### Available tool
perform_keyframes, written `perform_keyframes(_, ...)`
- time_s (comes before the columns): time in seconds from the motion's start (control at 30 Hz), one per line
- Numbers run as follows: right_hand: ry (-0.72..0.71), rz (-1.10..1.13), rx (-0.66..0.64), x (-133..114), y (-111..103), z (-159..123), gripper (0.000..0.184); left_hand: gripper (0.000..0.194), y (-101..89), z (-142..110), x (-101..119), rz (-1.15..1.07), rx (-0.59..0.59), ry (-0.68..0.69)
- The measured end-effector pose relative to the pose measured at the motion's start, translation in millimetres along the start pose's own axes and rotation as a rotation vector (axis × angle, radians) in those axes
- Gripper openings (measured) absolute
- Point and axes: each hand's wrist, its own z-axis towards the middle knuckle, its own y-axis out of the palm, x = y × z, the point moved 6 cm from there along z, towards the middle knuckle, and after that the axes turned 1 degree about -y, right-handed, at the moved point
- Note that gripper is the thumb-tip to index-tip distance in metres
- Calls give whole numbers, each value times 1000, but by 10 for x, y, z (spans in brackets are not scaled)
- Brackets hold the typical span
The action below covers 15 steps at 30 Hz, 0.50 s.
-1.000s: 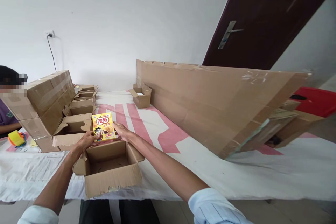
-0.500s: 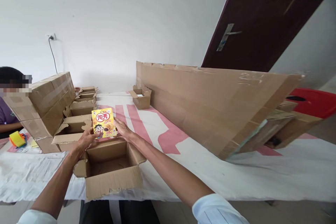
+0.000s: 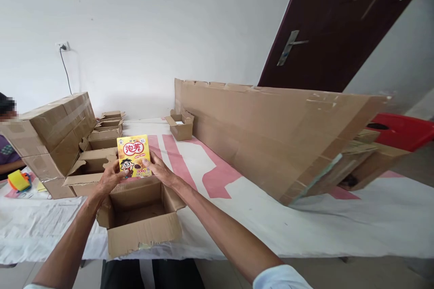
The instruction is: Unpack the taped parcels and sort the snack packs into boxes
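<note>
A yellow snack box with a cartoon face and red-edged lettering is held upright, its printed front towards me. My left hand grips its lower left side, thumb on the front. On the right side, my right hand is closed on it, thumb also on the front. Just below and nearer to me stands an open cardboard carton, flaps folded out; the part of its inside that shows holds nothing.
Several open cartons run in a row at left, beside stacked closed cartons. A tape dispenser and a person are further left. A long cardboard wall crosses the right; a small open carton stands at its far end.
My right thumb has come onto the snack box's front. The box is slightly higher and faces me more squarely. The view has shifted a little, and the person at left shows less.
</note>
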Motion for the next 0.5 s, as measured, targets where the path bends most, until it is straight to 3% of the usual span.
perform_keyframes(0.1, -1, 15, 13, -50, -9, -85, 68, 74, -6, -95, 69, 137, -19, 29)
perform_keyframes(0.17, 0, 39, 66, -75, -79, -148, 64, 63, -136, -209, 127, 332, 42, 73)
perform_keyframes(0.3, -27, 81, 252, -114, -376, -271, 59, 35, -678, -575, 255, 874, 409, 201)
perform_keyframes(0.4, -72, 117, 352, -136, -617, -355, 60, 27, -1097, -830, 98, 1138, 607, 48)
perform_keyframes(0.5, -91, 124, 416, -108, -812, -432, 60, 25, -1362, -932, -251, 1150, 619, -171)
